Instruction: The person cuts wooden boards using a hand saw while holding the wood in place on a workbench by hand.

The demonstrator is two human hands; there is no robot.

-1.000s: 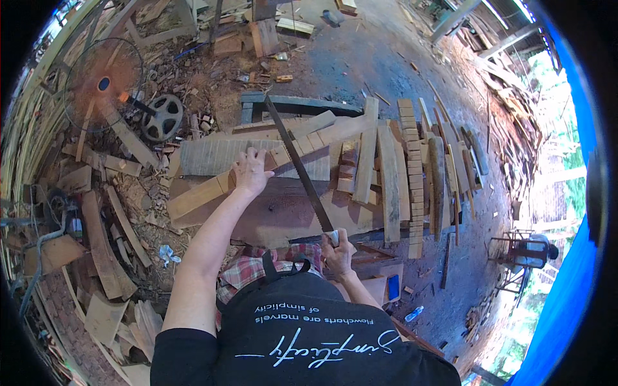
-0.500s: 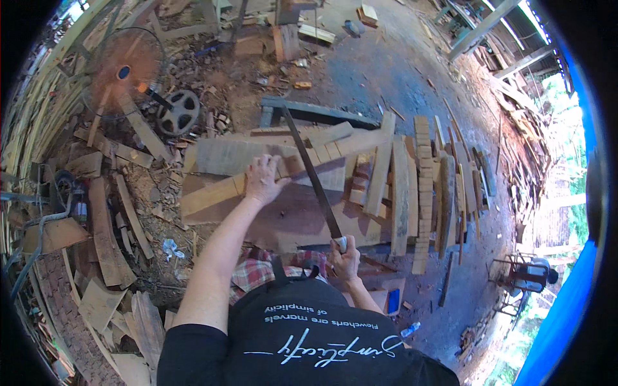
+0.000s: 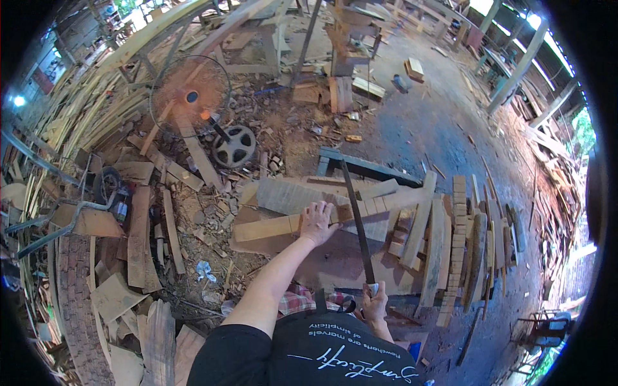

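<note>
My left hand (image 3: 317,222) rests with its fingers spread on a pale wooden board (image 3: 267,228), which lies slantwise over other wood. Thin cross lines mark the board to the right of that hand. My right hand (image 3: 374,301) is wrapped round the handle of a long handsaw (image 3: 360,238). The dark blade runs away from me across the board, just right of my left hand, and its tip reaches a dark low bench (image 3: 376,169) beyond. Whether the teeth are in a cut cannot be made out. Beneath the board lies a grey, weathered plank (image 3: 283,194).
Several planks (image 3: 439,241) lie side by side on the right, one with crosswise lines (image 3: 458,235). A pedestal fan (image 3: 192,96) with a round base stands at the far left among wood scraps. Nearer left is a metal-framed cart (image 3: 84,219). A plastic chair (image 3: 547,329) stands at the right.
My view has tipped up and turned left, so everything sits lower and farther right in the picture. Both hands keep about the same places on the board and the handsaw.
</note>
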